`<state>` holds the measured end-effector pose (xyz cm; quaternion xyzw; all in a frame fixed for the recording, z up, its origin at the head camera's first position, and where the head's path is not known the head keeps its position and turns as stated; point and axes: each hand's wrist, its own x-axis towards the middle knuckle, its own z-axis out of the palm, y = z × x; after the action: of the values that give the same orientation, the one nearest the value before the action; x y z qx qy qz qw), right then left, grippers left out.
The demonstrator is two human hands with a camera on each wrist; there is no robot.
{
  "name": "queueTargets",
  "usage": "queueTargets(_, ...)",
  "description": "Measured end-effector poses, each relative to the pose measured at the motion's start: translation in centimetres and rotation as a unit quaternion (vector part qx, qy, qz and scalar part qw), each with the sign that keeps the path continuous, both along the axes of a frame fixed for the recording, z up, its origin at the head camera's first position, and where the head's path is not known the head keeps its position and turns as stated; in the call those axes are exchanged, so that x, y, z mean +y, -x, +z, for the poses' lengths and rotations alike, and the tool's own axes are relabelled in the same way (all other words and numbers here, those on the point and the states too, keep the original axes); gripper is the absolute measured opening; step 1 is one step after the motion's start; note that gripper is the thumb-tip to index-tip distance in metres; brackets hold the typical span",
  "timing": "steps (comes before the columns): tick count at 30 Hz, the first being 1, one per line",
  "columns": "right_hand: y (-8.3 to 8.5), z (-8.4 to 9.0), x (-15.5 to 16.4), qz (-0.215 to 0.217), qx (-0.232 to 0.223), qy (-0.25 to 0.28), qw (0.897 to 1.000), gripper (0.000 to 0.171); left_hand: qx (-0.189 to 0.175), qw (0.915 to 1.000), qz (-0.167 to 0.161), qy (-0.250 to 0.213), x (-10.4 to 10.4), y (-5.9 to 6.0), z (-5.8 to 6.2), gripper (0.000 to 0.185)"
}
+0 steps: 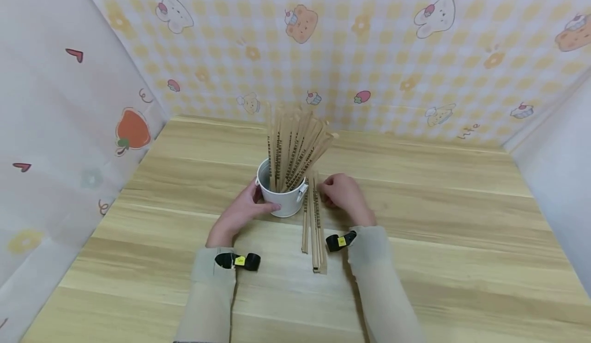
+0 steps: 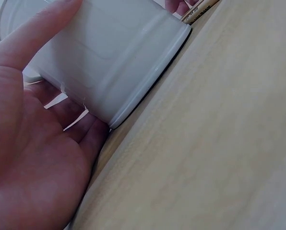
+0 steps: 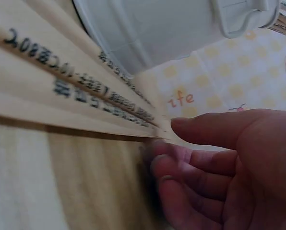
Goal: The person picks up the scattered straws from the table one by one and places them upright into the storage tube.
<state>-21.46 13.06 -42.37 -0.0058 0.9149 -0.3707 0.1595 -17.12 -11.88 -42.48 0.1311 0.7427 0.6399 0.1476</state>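
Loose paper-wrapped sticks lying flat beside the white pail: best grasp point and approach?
Probably the far ends of the loose sticks, from the right. They lie flat on the table, pointing away from the person, with the white pail tight against their left, held by the left hand. The right hand already has its fingertips at that end; pinch one there and lift.

"ife" legible on backdrop (image 3: pixel 182 99); sleeve (image 3: pixel 61 72) print unreadable.
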Motion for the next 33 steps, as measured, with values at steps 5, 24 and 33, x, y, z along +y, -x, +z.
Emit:
queueTargets(5,-0.1,-0.5,-0.1,-0.002,0.005,0.009,1.0,0.034,0.002,1.0,0.001,-0.009,0.0,0.0,-0.3,0.09)
queueTargets(24,0.0,-0.2,1.0,0.001,0.021,0.017,1.0,0.031,-0.01,0.9999,0.002,-0.004,0.0,-0.1,-0.3,0.089)
queueTargets(33,-0.4,4.0,2.2,-0.049,0.086,0.087,0.991,0.025,-0.007,0.9999,0.001,-0.012,-0.1,0.2,-0.2,0.089)
